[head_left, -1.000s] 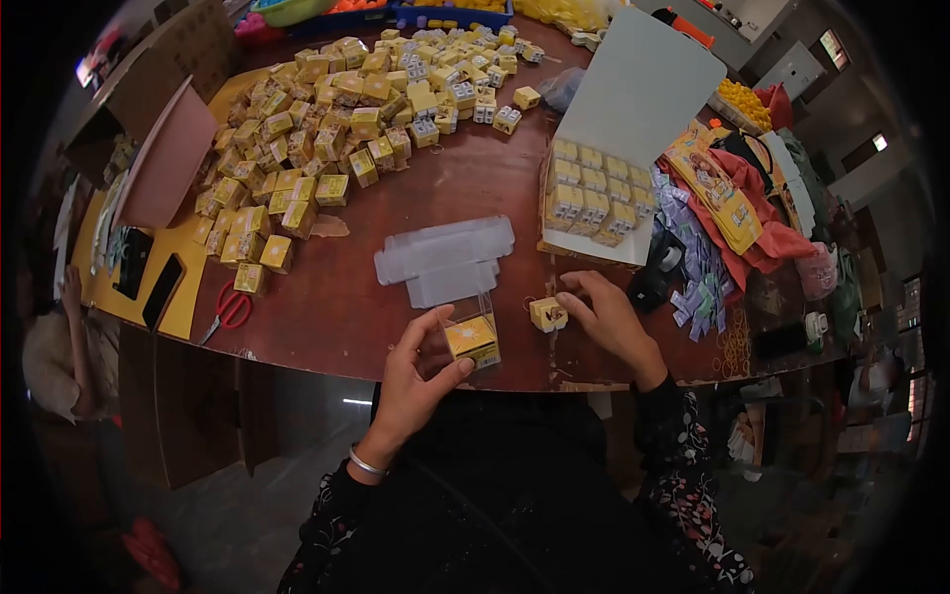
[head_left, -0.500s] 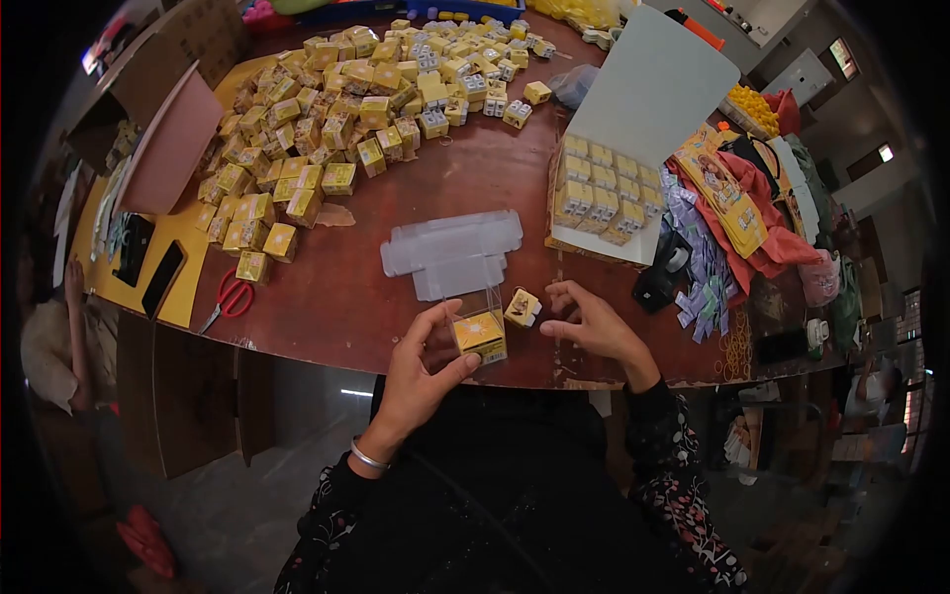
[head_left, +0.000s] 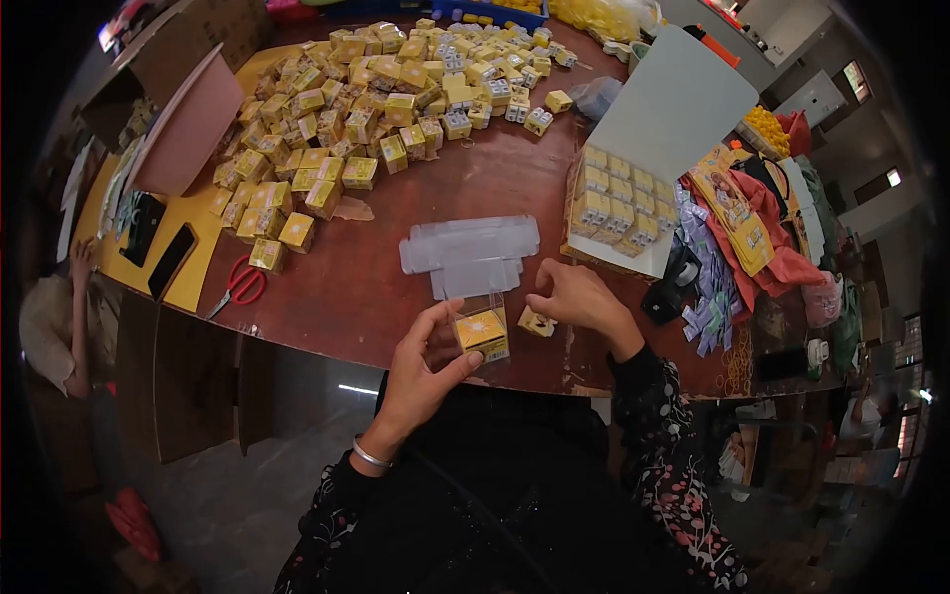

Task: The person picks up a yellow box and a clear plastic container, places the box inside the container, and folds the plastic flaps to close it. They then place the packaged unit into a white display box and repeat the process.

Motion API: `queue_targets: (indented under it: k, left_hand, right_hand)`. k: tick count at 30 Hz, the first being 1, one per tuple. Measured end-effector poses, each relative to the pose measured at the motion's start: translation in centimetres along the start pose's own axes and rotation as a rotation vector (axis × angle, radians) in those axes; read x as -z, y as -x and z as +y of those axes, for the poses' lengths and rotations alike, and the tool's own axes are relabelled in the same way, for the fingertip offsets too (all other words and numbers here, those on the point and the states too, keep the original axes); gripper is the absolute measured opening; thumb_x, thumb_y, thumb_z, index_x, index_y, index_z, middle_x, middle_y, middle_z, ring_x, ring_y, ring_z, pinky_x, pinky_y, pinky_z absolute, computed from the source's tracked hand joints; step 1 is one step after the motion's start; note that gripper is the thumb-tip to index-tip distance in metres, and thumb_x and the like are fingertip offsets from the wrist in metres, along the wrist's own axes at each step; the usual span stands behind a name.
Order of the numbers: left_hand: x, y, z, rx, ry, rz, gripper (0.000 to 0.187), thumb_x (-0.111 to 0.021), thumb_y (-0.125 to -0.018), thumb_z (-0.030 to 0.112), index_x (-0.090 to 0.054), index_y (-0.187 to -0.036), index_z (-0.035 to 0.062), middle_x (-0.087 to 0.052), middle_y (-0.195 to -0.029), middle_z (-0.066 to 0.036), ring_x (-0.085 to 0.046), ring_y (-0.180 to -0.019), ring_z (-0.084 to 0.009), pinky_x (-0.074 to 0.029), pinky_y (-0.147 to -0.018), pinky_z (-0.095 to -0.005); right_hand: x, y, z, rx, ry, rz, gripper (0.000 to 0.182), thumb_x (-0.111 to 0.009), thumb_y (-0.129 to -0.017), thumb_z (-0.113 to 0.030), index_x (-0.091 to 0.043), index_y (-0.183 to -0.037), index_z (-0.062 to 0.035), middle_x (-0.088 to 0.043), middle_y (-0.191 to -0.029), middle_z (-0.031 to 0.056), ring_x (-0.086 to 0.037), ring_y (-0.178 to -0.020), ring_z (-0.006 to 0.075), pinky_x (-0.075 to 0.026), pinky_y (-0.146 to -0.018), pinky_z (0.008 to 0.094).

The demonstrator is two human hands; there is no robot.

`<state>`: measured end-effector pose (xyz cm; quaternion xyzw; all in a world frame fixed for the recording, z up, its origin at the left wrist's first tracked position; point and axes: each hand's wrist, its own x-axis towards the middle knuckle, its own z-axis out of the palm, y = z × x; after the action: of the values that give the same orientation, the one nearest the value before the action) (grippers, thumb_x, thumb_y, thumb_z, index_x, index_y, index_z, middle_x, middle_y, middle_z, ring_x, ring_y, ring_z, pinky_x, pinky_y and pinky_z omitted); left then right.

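My left hand (head_left: pixel 420 354) is closed around a small yellow box (head_left: pixel 482 335) in a clear plastic sleeve, whose open transparent end stands up at the top. Just right of it, a loose yellow-and-white small box (head_left: pixel 536 322) lies on the table, partly covered by my right hand (head_left: pixel 586 303). That hand hovers palm down, index finger and thumb bent and apart, with nothing visible between them. Beyond both hands lie flattened clear plastic sleeves (head_left: pixel 470 245), stacked and overlapping.
A large pile of small yellow boxes (head_left: pixel 376 109) fills the back left. An open display carton (head_left: pixel 618 252) holds rows of them at right. Red scissors (head_left: pixel 245 281), a phone (head_left: pixel 173 261), a pink basin (head_left: pixel 188 129) and purple packets (head_left: pixel 712 267) lie around. Another person's arm (head_left: pixel 81 297) shows far left.
My right hand has moved left over the loose small box, now partly covering it, with its fingers more bent. My left hand still holds the sleeved box. The view has shifted slightly.
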<state>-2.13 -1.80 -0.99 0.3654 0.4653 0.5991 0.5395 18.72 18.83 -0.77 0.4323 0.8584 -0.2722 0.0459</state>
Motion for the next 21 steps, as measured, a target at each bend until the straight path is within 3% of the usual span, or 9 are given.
queue_targets:
  k: [2,5,6,9,12,15,18,21]
  left_hand:
    - [0.3,0.1,-0.2,-0.008,0.000,0.007,0.067,-0.077,-0.092,0.008,-0.043,-0.149,-0.0010,-0.065,-0.127,-0.014,-0.066,-0.119,-0.0218,-0.054,-0.102,-0.0368]
    - [0.4,-0.1,-0.5,-0.006,0.003,-0.012,0.067,-0.077,-0.092,0.008,-0.044,-0.149,-0.0006,-0.065,-0.127,-0.015,-0.066,-0.119,-0.0223,-0.054,-0.103,-0.0373]
    - [0.4,-0.2,-0.8,-0.008,0.002,-0.025,0.067,-0.077,-0.092,0.008,-0.044,-0.149,-0.0004,-0.065,-0.127,-0.015,-0.066,-0.119,-0.0224,-0.054,-0.103,-0.0375]
    - [0.0,-0.4,-1.0,-0.003,0.016,-0.043,0.067,-0.077,-0.091,0.008,-0.044,-0.149,0.0002,-0.066,-0.126,-0.015,-0.066,-0.119,-0.0227,-0.054,-0.103,-0.0378]
    - [0.1,-0.1,-1.0,-0.010,0.007,-0.041,0.067,-0.077,-0.091,0.008,-0.044,-0.149,0.0004,-0.066,-0.125,-0.015,-0.066,-0.118,-0.0226,-0.054,-0.102,-0.0377]
    - [0.3,0.2,-0.7,-0.010,0.001,-0.016,0.067,-0.077,-0.091,0.009,-0.044,-0.149,0.0004,-0.066,-0.125,-0.015,-0.066,-0.118,-0.0226,-0.055,-0.102,-0.0372]
    - [0.2,0.3,-0.6,0.010,0.014,-0.023,0.066,-0.077,-0.092,0.009,-0.044,-0.149,0.0003,-0.066,-0.124,-0.015,-0.067,-0.117,-0.0225,-0.055,-0.100,-0.0363]
    - [-0.6,0.1,-0.8,0.007,0.012,-0.053,0.066,-0.077,-0.092,0.009,-0.044,-0.149,0.0003,-0.066,-0.124,-0.015,-0.067,-0.116,-0.0224,-0.056,-0.099,-0.0358]
  right_hand:
    - [1.3,1.2,0.5,0.024,-0.073,-0.033,0.039,-0.078,-0.085,-0.028,-0.066,-0.114,-0.0043,-0.071,-0.082,0.0137,-0.070,-0.077,0.0307,-0.054,-0.071,0.0402]
    - [2.0,3.5,0.9,0.111,-0.016,-0.070,0.046,-0.078,-0.088,-0.028,-0.066,-0.124,-0.0032,-0.071,-0.087,0.0136,-0.069,-0.076,0.0297,-0.054,-0.071,0.0393]
    - [1.6,4.0,1.1,0.191,-0.005,-0.007,0.051,-0.077,-0.092,-0.031,-0.064,-0.132,-0.0023,-0.070,-0.091,0.0130,-0.069,-0.077,0.0243,-0.055,-0.073,0.0369]
    - [1.3,5.0,1.0,-0.036,-0.274,0.046,0.052,-0.080,-0.090,-0.028,-0.064,-0.132,-0.0016,-0.069,-0.094,0.0096,-0.068,-0.083,0.0186,-0.055,-0.075,0.0338]
    - [1.5,6.1,3.1,0.110,-0.488,-0.050,0.060,-0.088,-0.082,-0.032,-0.066,-0.130,-0.0025,-0.068,-0.098,0.0093,-0.067,-0.085,0.0195,-0.054,-0.076,0.0333]
    - [0.9,6.9,4.9,-0.005,-0.452,-0.081,0.066,-0.094,-0.074,-0.026,-0.066,-0.129,-0.0020,-0.066,-0.102,0.0063,-0.064,-0.083,0.0139,-0.054,-0.074,0.0300]
    - [-1.7,7.0,5.3,-0.035,-0.535,-0.108,0.067,-0.094,-0.075,-0.028,-0.066,-0.130,-0.0029,-0.066,-0.104,0.0075,-0.064,-0.082,0.0146,-0.054,-0.074,0.0313]
    - [-2.7,7.4,3.7,0.026,-0.482,0.011,0.056,-0.092,-0.077,-0.025,-0.067,-0.122,-0.0036,-0.066,-0.103,0.0075,-0.066,-0.083,0.0162,-0.055,-0.075,0.0324]
